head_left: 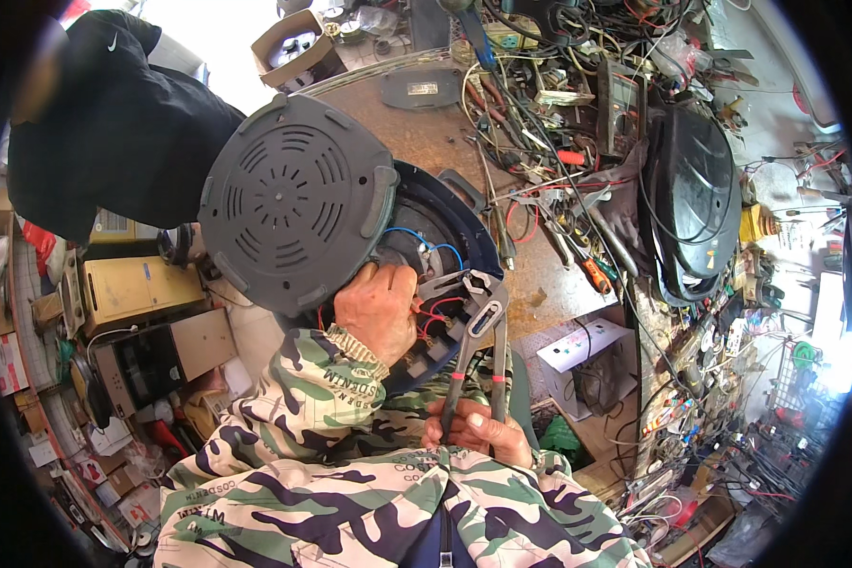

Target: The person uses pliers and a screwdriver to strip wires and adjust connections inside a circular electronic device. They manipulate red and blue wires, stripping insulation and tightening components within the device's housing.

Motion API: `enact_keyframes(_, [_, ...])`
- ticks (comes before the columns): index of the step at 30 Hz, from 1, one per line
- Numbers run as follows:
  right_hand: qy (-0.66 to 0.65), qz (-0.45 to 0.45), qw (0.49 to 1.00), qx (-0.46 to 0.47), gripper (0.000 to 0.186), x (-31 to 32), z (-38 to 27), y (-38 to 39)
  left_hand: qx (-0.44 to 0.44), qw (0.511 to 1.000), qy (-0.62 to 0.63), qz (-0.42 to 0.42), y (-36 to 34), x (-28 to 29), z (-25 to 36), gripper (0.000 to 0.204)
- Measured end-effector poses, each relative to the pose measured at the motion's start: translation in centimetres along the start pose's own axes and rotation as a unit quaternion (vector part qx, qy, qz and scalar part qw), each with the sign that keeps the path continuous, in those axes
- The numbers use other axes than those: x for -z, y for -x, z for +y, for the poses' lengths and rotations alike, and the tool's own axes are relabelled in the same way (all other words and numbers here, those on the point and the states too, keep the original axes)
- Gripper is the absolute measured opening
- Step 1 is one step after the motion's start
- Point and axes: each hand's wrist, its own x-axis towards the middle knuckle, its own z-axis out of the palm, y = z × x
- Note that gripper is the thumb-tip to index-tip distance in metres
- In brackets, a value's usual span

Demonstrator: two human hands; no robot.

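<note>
A round dark appliance body lies open in front of me, with blue wires and red wires showing inside. Its grey slotted base cover is tilted off to the upper left, over part of the body. My left hand is closed beside the cover's lower edge, fingers curled down into the opening; what they grip is hidden. My right hand holds the handles of slip-joint pliers, whose jaws reach into the body close to the left hand's fingertips. Whether the jaws grip anything, I cannot tell.
Behind is a brown workbench, its right side heaped with tools and cables. An orange-handled screwdriver lies there, near a black shell. A person in black is at the upper left. A white box stands right of me.
</note>
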Motion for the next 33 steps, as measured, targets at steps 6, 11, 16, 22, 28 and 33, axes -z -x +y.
enact_keyframes(6, [0.026, -0.009, 0.999, -0.015, 0.064, 1.6, -1.7, 0.4, -0.01, 1.0, 0.006, 0.007, -0.4, 0.2, 0.0, 0.032])
enact_keyframes(11, [0.078, -0.017, 0.994, -0.079, 0.059, 3.1, -4.6, 1.4, -0.009, 1.0, 0.008, 0.007, -0.3, 0.5, -0.2, 0.032])
enact_keyframes(16, [0.138, -0.007, 0.985, -0.104, 0.057, 4.0, -6.7, 2.1, -0.01, 1.0, 0.02, 0.007, -0.3, 0.0, -0.5, 0.033])
enact_keyframes(22, [0.108, 0.01, 0.985, -0.131, 0.062, 2.5, -6.3, 1.9, 0.009, 1.0, 0.018, 0.014, 0.3, 0.2, -0.7, 0.033])
enact_keyframes(28, [0.057, -0.092, 0.99, -0.094, 0.058, 4.0, -5.4, 1.0, 0.008, 1.0, 0.011, 0.004, -0.1, 0.4, -0.3, 0.033])
enact_keyframes(33, [0.106, -0.064, 0.986, -0.109, 0.055, 4.0, -6.1, 1.0, 0.005, 1.0, -0.001, 0.008, 0.4, 0.2, -0.6, 0.033])
